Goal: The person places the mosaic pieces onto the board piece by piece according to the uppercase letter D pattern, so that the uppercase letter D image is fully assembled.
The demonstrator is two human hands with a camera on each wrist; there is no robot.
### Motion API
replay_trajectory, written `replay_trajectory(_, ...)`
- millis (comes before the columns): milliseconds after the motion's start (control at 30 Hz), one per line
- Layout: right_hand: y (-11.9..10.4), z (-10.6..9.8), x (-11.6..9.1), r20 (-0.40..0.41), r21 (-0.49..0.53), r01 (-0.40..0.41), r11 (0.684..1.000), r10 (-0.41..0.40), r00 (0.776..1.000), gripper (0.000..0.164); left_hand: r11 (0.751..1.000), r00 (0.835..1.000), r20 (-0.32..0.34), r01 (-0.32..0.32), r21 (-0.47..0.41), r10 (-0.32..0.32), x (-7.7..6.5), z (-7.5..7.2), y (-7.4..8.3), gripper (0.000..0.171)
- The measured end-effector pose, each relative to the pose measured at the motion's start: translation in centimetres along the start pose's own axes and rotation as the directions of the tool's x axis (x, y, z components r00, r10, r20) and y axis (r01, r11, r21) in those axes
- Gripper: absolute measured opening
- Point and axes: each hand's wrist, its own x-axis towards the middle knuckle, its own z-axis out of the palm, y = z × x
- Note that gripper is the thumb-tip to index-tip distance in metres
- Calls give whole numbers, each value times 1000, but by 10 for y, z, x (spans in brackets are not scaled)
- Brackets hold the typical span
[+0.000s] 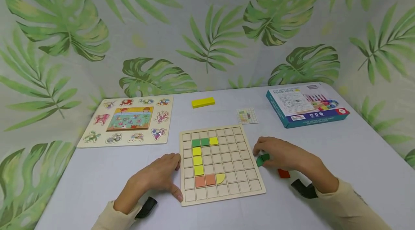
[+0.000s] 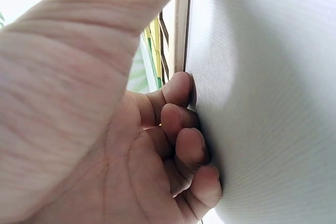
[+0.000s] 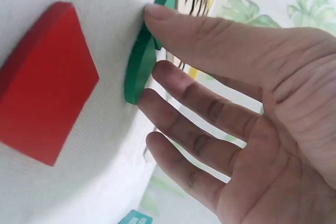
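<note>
A wooden grid board [image 1: 243, 176] lies on the table with coloured tiles set in an angular C shape: green tiles [image 1: 200, 142], yellow tiles [image 1: 197, 160], red tiles [image 1: 205, 180] and a yellow quarter-round tile [image 1: 220, 178]. My left hand [image 1: 162, 174] rests at its left side, thumb at the near left corner, fingertips [image 2: 190, 145] on the cloth against the edge. Beyond the board's right edge, my right hand [image 1: 279, 152] reaches over two green pieces [image 3: 140, 66], one with a curved side. The thumb overlaps them, and the other fingertips come right beside the curved one.
A red piece [image 3: 50, 82] lies beside the right hand. Farther back are a small pattern card [image 1: 247, 116], a yellow bar [image 1: 203, 102] and a teal-edged game box [image 1: 306, 104]. A sea-animal puzzle board [image 1: 97, 138] occupies the left. Leaf-printed cloth [image 1: 155, 42] hangs behind.
</note>
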Motion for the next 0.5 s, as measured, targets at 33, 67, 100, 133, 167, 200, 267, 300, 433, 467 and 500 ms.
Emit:
replay_trajectory(33,1,1,1,-8,-9,3,1000,-3,1000,27,1000,1000,1,2,-1,-2,0,0,0,78)
replay_trajectory(67,2,2,2,-15,-17,10,1000,-11,1000,26,1000,1000,3,4,-1,-4,1,0,0,79)
replay_trajectory(100,3,3,2,-20,-24,18,1000,-18,1000,26,1000,1000,5,8,-2,-8,1,0,0,79)
replay_trajectory(133,4,4,2,-25,-28,24,999,-25,999,25,1000,1000,7,10,-1,-10,1,0,0,79)
replay_trajectory(167,4,4,3,-28,-33,28,999,-29,999,24,1000,1000,9,13,-1,-13,1,0,0,79)
replay_trajectory(200,5,5,3,-30,-37,35,999,-36,999,24,1000,1000,10,14,-1,-14,1,0,0,79)
replay_trajectory(267,6,5,4,-33,-32,39,999,-40,999,23,1000,1000,11,15,-1,-15,1,0,0,79)
replay_trajectory(300,6,5,4,-32,-28,35,999,-36,999,23,1000,1000,10,14,-1,-14,1,0,0,79)
replay_trajectory(433,6,5,5,-24,8,19,1000,-19,1000,25,1000,1000,11,15,-10,-15,1,0,1,78)
replay_trajectory(467,6,5,5,-22,15,16,1000,-16,1000,25,1000,1000,13,17,-13,-17,1,0,1,78)
replay_trajectory(500,6,4,5,-20,20,22,1000,-21,1000,25,1000,1000,14,19,-16,-19,1,0,1,78)
